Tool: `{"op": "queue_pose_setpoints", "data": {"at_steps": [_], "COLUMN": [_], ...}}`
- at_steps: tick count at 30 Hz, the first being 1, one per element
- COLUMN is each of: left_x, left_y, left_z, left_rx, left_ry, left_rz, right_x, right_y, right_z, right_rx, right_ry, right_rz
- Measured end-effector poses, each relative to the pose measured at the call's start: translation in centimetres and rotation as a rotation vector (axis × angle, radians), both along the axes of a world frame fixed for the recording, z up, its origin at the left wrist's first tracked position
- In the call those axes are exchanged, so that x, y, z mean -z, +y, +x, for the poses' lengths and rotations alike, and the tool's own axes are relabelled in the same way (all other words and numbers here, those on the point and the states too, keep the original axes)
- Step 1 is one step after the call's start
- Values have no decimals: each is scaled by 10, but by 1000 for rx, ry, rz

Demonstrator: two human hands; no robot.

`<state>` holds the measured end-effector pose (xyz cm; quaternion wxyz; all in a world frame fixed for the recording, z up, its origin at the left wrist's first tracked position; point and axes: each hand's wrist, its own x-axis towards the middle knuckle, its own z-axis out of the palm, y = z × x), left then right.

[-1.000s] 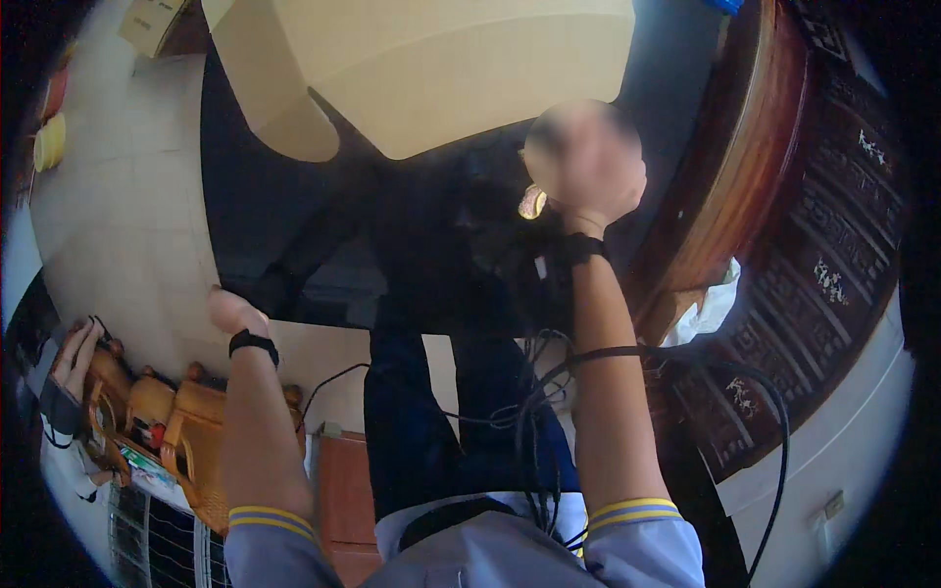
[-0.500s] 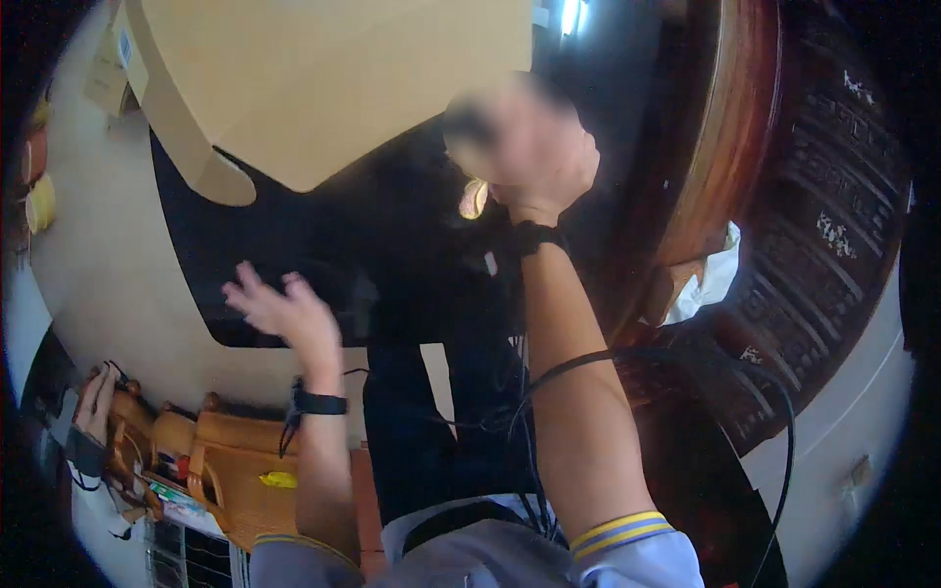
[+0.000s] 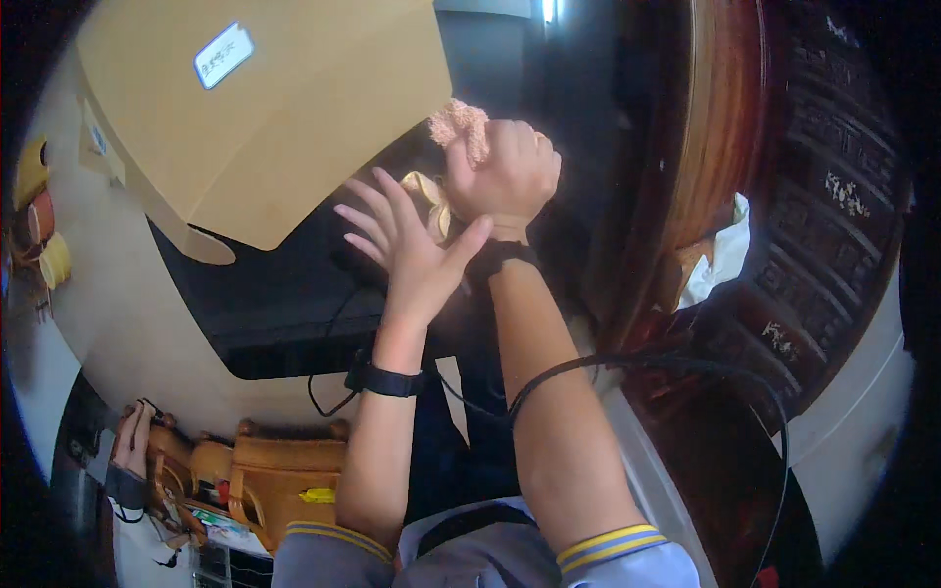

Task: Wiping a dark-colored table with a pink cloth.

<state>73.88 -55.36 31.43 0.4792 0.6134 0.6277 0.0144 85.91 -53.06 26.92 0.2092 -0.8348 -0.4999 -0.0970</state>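
My right hand (image 3: 506, 169) is closed around a fluffy pink cloth (image 3: 461, 125). Part of the cloth sticks out past the thumb, and a yellowish edge (image 3: 428, 199) of it hangs down on the left side of the fist. Close beside that hanging edge is my left hand (image 3: 407, 237), open with its fingers spread and thumb pointing toward the right wrist. It holds nothing. Both hands are above a glossy black tabletop (image 3: 265, 314). How much of the cloth is bunched inside the right fist is hidden.
An open cardboard box (image 3: 314, 98) with a white, blue-edged label (image 3: 223, 56) fills the far left. Dark polished wood (image 3: 711, 118) runs along the right, with white paper (image 3: 720, 260) there. A black cable (image 3: 667, 363) crosses my right forearm. Wooden chairs (image 3: 284, 470) stand lower left.
My left hand has moved right and up, close to the right one. My right hand has shifted slightly left and down, still holding the cloth. The box appears farther left.
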Motion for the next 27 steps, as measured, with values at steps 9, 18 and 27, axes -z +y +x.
{"op": "queue_pose_setpoints", "data": {"at_steps": [9,18,27], "left_x": [-1,1,-1], "left_y": [0,-1,-4], "left_z": [-8,-10,-15], "left_rx": [23,-1,-2], "left_ry": [-1,-22,-116], "left_rz": [8,55,93], "right_x": [-2,-5,-6], "right_y": [1,4,5], "right_z": [-3,-5,-1], "right_rx": [-7,0,-15], "right_ry": [43,20,-22], "right_rz": [2,-8,-8]}}
